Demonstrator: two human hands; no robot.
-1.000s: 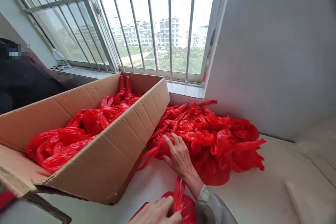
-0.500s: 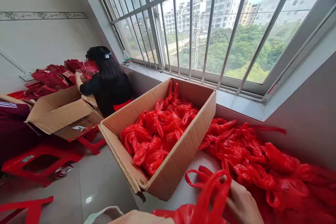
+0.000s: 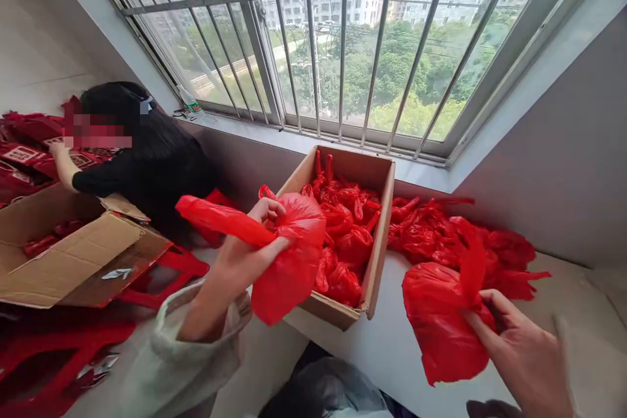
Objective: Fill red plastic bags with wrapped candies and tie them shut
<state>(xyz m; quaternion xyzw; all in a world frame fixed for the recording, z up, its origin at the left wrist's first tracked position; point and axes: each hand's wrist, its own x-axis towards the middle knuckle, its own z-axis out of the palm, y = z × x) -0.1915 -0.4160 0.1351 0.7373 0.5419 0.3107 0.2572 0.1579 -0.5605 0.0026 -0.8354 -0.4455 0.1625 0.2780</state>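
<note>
My left hand [image 3: 240, 264] is closed round the gathered neck of a tied red plastic bag [image 3: 289, 274], whose handles stick out to the left. The bag hangs by the near left side of a cardboard box [image 3: 385, 228]. Several knotted red bags [image 3: 350, 245] lie inside the box. My right hand [image 3: 524, 346] pinches a second red plastic bag [image 3: 441, 323] at its twisted neck, over the white table [image 3: 386, 346]. What both bags contain is hidden. Beyond the right-hand bag, more red bags [image 3: 421, 235] are heaped along the wall.
At left, a person in black [image 3: 147, 157] reaches among dark red printed bags [image 3: 24, 157]. An open carton [image 3: 73, 261] and red stools [image 3: 63, 359] stand nearby. A barred window [image 3: 343, 59] with a sill runs behind the box.
My hands have come up and moved apart, each now holding its own red bag. The view has shifted right, and fewer bags show in the heap by the wall.
</note>
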